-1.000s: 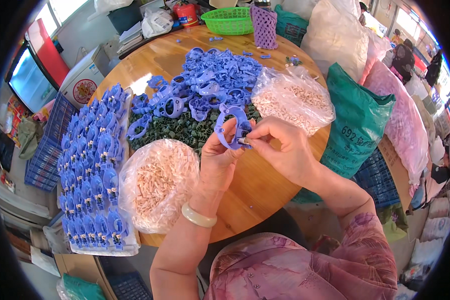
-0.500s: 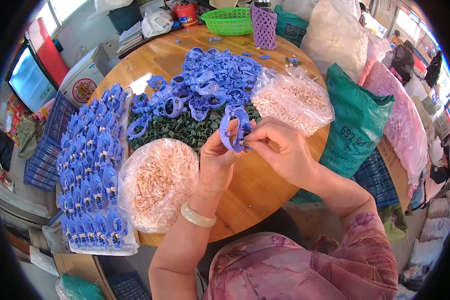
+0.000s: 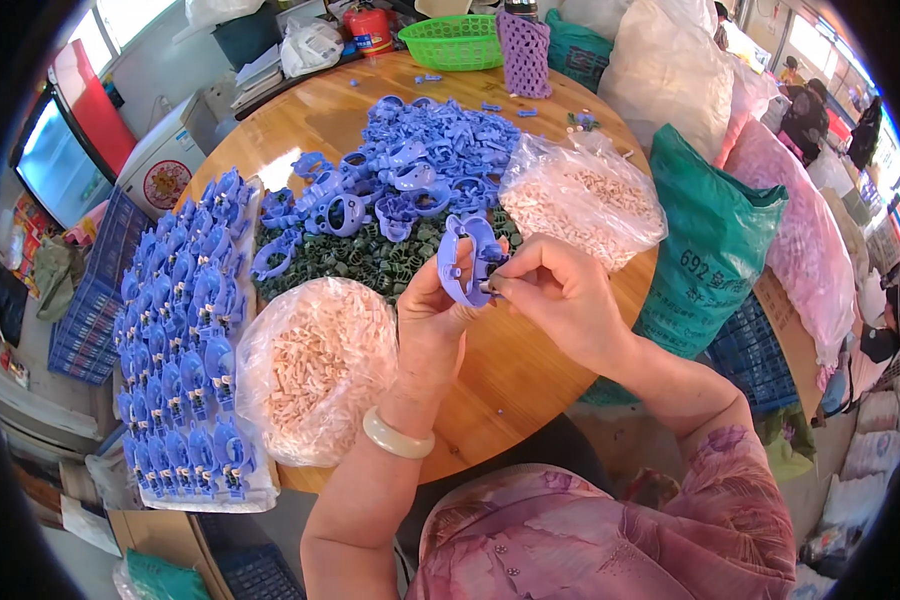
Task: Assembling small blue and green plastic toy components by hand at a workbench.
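Observation:
My left hand (image 3: 435,320) is closed round the lower left side of a blue plastic ring-shaped part (image 3: 454,262), which it holds upright above the table. With thumb and forefinger pinched at the part's lower right edge, my right hand (image 3: 565,298) grips a small light piece, mostly hidden by the fingertips. A dark green piece sits on the blue part's right side. Just beyond my hands lie a heap of dark green plastic pieces (image 3: 345,257) and a pile of loose blue parts (image 3: 440,145). Clear bags of small cream pieces stand at left (image 3: 315,370) and right (image 3: 582,203).
On the left, a white board (image 3: 262,490) carries rows of blue assemblies. A green basket (image 3: 453,45) and a purple knitted holder (image 3: 526,58) stand at the far edge of the round wooden table (image 3: 490,410). Large sacks, one of them green (image 3: 705,240), crowd the right.
The two hands keep nearly the same place and grip on the blue part. My right fingers have shifted very slightly at its lower edge, where a light piece now shows.

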`<state>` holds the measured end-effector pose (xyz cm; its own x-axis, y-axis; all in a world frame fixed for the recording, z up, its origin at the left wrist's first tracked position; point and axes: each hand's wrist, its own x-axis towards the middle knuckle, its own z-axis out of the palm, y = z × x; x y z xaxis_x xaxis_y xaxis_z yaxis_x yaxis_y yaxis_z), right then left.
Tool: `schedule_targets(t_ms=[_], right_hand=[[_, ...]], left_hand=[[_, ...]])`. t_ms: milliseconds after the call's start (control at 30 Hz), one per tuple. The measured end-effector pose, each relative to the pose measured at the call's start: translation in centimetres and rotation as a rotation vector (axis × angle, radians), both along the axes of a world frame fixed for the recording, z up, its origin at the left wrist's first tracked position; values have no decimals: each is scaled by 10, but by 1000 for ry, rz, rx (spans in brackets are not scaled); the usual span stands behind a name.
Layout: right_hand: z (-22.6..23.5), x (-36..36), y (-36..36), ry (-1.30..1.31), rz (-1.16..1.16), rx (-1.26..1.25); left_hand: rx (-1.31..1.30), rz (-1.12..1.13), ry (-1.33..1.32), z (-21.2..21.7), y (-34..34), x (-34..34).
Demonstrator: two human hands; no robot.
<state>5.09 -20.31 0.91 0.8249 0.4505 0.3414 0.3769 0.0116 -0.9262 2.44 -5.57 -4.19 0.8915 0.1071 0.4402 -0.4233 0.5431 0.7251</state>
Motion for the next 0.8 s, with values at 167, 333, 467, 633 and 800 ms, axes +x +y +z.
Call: schedule_targets(t_ms=[167, 333, 467, 633, 800], right_hand=[[8, -2, -4, -192, -38, 4], [12, 3, -5, -131, 41, 13], [10, 3, -4, -180, 51, 32], [11, 2, -2, -246, 41, 3], [16, 1, -3, -557, -32, -158]], left_hand=[[-9, -35, 4, 4, 3, 2], [-37, -47, 1, 4, 4, 2], [-26, -48, -14, 5, 4, 2], [-38, -75, -39, 3, 5, 3], [-10, -43, -18, 7, 5, 0]])
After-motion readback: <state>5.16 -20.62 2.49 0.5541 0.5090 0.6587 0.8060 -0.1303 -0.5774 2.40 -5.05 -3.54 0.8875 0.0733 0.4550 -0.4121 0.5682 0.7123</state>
